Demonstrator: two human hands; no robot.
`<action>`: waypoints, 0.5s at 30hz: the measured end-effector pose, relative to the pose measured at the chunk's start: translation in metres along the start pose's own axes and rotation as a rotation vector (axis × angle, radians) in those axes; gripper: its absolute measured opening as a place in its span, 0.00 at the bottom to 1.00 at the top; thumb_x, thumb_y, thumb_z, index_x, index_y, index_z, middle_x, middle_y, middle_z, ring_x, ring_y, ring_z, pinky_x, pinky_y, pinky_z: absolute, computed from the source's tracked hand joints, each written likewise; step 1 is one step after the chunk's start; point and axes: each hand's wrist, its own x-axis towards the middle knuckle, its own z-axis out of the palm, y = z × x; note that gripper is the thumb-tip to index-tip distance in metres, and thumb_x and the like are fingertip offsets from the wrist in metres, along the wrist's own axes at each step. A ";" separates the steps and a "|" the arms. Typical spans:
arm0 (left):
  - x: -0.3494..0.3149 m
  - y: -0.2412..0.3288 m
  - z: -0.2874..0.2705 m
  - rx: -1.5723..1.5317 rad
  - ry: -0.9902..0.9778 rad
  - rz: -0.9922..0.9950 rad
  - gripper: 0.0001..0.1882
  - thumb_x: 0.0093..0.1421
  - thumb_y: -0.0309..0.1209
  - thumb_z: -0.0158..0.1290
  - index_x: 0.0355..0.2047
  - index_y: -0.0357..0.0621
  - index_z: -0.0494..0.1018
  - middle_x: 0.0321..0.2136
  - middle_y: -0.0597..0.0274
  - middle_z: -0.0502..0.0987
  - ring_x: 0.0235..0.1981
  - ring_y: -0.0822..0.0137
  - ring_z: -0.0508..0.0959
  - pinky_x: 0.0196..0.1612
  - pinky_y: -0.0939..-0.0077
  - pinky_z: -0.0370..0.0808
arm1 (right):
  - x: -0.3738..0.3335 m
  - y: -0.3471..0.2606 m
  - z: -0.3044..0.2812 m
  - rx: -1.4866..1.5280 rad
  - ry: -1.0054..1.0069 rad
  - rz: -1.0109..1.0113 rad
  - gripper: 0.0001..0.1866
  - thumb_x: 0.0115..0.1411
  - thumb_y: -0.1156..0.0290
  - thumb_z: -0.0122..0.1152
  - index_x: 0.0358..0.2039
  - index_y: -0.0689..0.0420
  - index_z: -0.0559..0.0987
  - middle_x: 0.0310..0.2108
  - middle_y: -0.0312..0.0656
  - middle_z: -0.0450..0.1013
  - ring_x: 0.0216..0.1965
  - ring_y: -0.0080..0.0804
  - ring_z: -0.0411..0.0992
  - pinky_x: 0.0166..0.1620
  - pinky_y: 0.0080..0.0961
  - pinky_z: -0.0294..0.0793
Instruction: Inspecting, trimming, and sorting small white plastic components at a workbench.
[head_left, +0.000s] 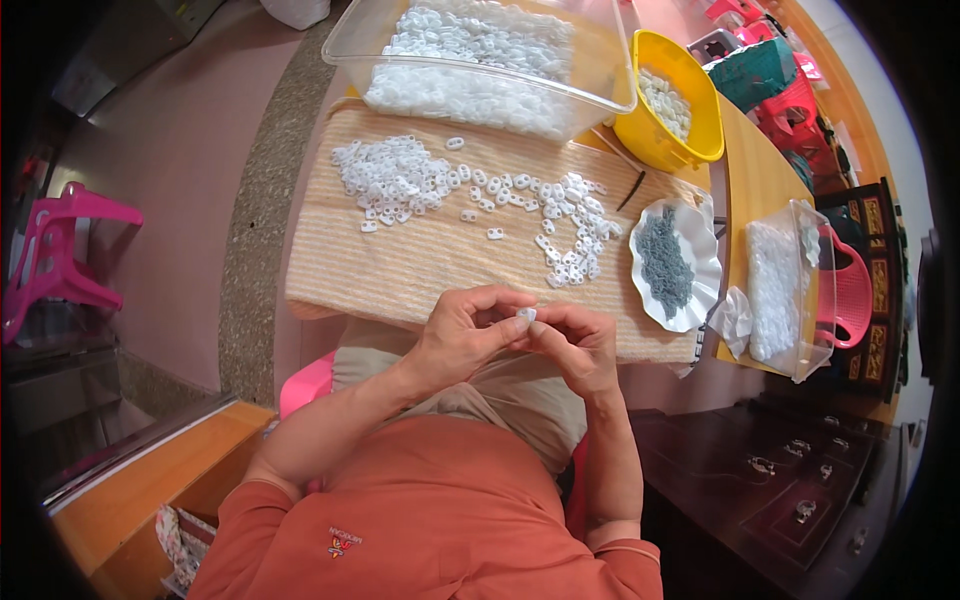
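Observation:
My left hand (pixel 468 330) and my right hand (pixel 577 346) meet just off the table's near edge. Between their fingertips is a small white plastic piece (pixel 526 314), pinched from both sides. The fingers hide most of it. Beyond my hands, on a striped tan cloth (pixel 400 265), lies a large pile of small white plastic pieces (pixel 392 178) with two holes each. A looser group of white pieces (pixel 578 225) spreads to its right. Further right, a white scalloped plate (pixel 708 262) holds a heap of tiny grey parts (pixel 660 262).
A clear plastic bin (pixel 480 70) of white pieces stands at the far side. Beside it is a yellow basket (pixel 707 125). A dark thin stick (pixel 632 190) lies nearby. Another clear box (pixel 800 290) stands at the right. Pink stools (pixel 75 250) flank the table.

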 end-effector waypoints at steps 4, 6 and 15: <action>-0.002 0.000 0.004 0.069 0.001 0.004 0.12 0.60 0.23 0.55 0.44 0.35 0.74 0.31 0.62 0.79 0.31 0.76 0.77 0.37 0.83 0.77 | -0.002 -0.003 0.000 -0.180 0.041 -0.030 0.09 0.55 0.68 0.60 0.32 0.60 0.82 0.28 0.43 0.77 0.28 0.30 0.76 0.35 0.25 0.73; -0.004 -0.003 0.006 0.166 0.045 0.032 0.11 0.60 0.23 0.55 0.43 0.35 0.75 0.32 0.63 0.78 0.31 0.76 0.77 0.37 0.83 0.76 | -0.003 -0.002 -0.001 -0.207 0.050 -0.022 0.10 0.54 0.68 0.60 0.32 0.60 0.82 0.28 0.44 0.77 0.29 0.31 0.76 0.35 0.26 0.74; -0.003 -0.003 0.004 0.428 0.024 0.195 0.09 0.59 0.23 0.56 0.40 0.35 0.77 0.30 0.65 0.75 0.30 0.77 0.76 0.34 0.85 0.73 | -0.006 -0.009 -0.001 -0.354 0.063 -0.060 0.10 0.52 0.67 0.60 0.30 0.62 0.80 0.26 0.47 0.77 0.28 0.38 0.77 0.34 0.30 0.75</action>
